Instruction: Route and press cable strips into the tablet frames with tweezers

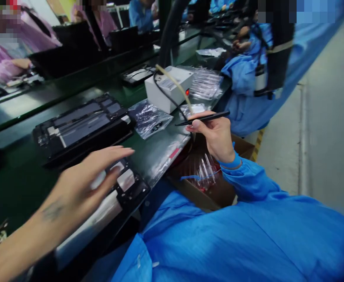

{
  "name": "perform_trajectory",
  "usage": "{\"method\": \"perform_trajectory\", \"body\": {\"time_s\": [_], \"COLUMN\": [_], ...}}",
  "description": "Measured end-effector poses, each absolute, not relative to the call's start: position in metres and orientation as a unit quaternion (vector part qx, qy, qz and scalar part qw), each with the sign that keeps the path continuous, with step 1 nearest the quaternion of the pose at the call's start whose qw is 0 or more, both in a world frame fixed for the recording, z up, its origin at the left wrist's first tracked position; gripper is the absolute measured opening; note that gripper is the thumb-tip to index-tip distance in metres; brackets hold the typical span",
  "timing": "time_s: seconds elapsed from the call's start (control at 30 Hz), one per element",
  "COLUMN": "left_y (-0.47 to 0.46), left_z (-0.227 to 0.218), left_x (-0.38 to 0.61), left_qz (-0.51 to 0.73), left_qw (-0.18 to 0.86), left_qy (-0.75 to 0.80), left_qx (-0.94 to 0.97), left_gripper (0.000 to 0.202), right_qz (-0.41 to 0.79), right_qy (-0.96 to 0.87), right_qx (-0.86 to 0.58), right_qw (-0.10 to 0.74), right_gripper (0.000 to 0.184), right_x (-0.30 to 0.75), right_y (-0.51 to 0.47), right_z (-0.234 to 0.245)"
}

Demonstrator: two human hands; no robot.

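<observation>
My left hand (86,178) hovers with fingers stretched out over a black device tray (131,188) at the near edge of the green bench, touching or just above its silver parts. My right hand (216,135) is closed on a thin black stylus-like tool (204,117) held level, its tip pointing left over the bench edge. A second black tray with a dark panel (80,125) lies further back on the left.
A white box (167,86) with a cable, clear plastic bags (150,117) and packets (205,84) sit on the bench. A cardboard box (213,184) with clear bags is below the right hand. Other people in pink and blue coats work around the line.
</observation>
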State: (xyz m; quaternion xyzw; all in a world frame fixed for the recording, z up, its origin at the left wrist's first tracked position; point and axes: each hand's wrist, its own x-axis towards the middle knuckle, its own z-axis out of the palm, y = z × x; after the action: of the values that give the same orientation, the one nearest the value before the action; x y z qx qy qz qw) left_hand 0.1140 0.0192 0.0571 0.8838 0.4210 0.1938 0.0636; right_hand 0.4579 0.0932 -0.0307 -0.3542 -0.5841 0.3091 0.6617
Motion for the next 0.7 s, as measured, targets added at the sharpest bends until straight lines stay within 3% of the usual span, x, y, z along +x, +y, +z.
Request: {"method": "perform_trajectory", "body": {"time_s": [0.07,0.17,0.27,0.33,0.4,0.47,0.7], "left_y": [0.058,0.114,0.146,0.150,0.146,0.138,0.107], "left_z": [0.049,0.033,0.015,0.006,0.001,0.001,0.019], "left_x": [0.180,0.277,0.366,0.417,0.457,0.483,0.446], "left_qz": [0.130,0.078,0.130,0.176,0.186,0.185,0.212], "left_qw": [0.112,0.088,0.188,0.363,0.543,0.658,0.735], "left_qy": [0.286,0.158,0.129,0.156,0.190,0.214,0.227], "left_qx": [0.943,0.980,0.965,0.901,0.796,0.698,0.603], "left_gripper": [0.039,0.042,0.048,0.061,0.068,0.069,0.074], "right_qz": [0.266,0.079,-0.072,-0.027,0.116,0.247,0.427], "right_qy": [-0.578,-0.591,-0.526,-0.427,-0.320,-0.249,-0.075], "right_qx": [-0.353,-0.395,-0.450,-0.444,-0.384,-0.317,-0.176], "right_qw": [0.686,0.699,0.718,0.787,0.858,0.881,0.884], "right_gripper": [0.015,0.010,0.010,0.011,0.015,0.019,0.014], "right_x": [0.483,0.524,0.562,0.583,0.600,0.613,0.615], "right_y": [0.075,0.053,0.047,0.052,0.061,0.072,0.094], "right_z": [-0.028,-0.032,-0.045,-0.055,-0.063,-0.071,-0.071]}}
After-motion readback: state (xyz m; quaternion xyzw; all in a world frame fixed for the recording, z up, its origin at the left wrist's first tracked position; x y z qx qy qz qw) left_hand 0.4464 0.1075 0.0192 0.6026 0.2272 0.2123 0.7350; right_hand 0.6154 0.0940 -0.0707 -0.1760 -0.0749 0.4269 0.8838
